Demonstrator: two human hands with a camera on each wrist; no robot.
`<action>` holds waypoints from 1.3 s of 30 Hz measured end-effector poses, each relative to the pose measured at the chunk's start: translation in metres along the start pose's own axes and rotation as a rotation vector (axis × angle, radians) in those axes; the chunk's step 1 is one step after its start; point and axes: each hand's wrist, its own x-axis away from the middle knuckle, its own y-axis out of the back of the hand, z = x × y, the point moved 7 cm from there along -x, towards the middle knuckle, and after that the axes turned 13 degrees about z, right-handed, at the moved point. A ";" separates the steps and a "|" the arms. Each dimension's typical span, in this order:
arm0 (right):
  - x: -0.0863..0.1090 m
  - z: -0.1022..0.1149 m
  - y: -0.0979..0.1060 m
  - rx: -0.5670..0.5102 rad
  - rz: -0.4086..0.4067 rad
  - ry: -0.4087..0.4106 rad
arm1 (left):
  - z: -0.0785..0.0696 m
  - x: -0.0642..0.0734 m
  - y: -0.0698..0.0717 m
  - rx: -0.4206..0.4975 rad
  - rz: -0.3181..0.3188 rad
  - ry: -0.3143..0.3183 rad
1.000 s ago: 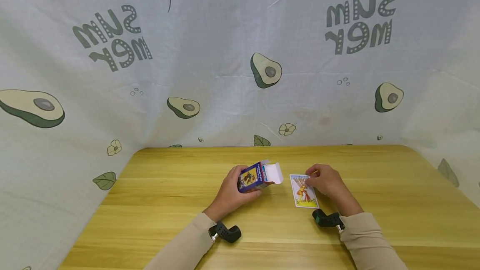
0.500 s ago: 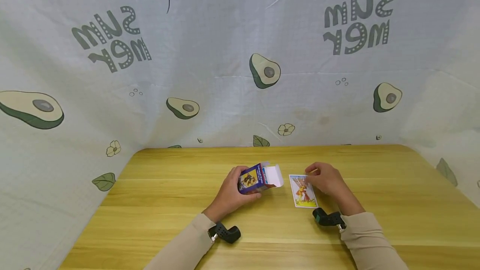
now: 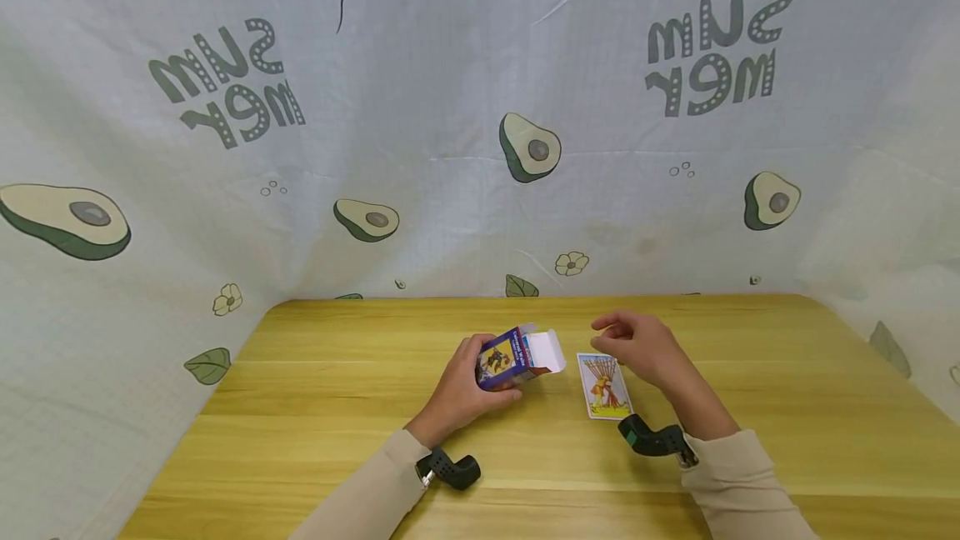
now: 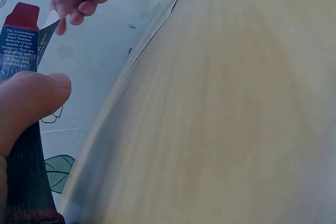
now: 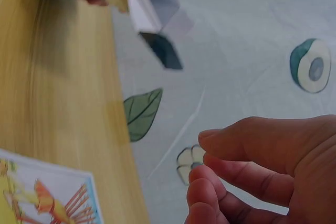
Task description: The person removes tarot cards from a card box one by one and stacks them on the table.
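My left hand (image 3: 456,390) grips a blue tarot card box (image 3: 498,361), fingers behind it and thumb along the near side. The box lies tilted, its open end facing right with the white flap (image 3: 547,351) folded out. In the left wrist view, small white print covers the side of the box (image 4: 20,45). To its right, a tarot card (image 3: 604,388) lies face up on the table, showing a figure with a bundle of rods. Just above and right of that card hovers my right hand (image 3: 647,350). Its fingers (image 5: 205,187) are loosely bent with nothing between them.
The wooden table (image 3: 337,473) runs back to a pale cloth (image 3: 450,107) printed with avocados, which hangs behind it and along the sides. Black wrist cameras sit on both wrists, the right one (image 3: 652,438) close beside the card's lower corner.
My right hand has lifted off the card's upper right corner and shifted slightly up and left. The card stays on the table. My left hand keeps its grip on the box.
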 end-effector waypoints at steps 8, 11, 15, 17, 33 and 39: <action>0.004 0.018 -0.004 -0.129 0.053 0.054 | 0.002 -0.001 -0.001 -0.011 0.003 0.004; 0.003 0.021 -0.006 -0.150 0.065 0.053 | 0.002 -0.001 -0.001 -0.016 -0.003 0.001; 0.001 0.026 -0.008 -0.172 0.069 0.058 | 0.002 -0.002 -0.001 -0.014 -0.001 -0.005; -0.001 0.029 -0.009 -0.186 0.067 0.064 | 0.002 -0.002 -0.002 -0.007 0.003 -0.004; -0.014 0.045 -0.030 -0.257 0.086 0.082 | 0.002 -0.002 0.000 -0.019 -0.001 0.013; -0.017 0.046 -0.036 -0.221 0.083 0.065 | 0.002 -0.002 0.000 -0.018 0.001 0.015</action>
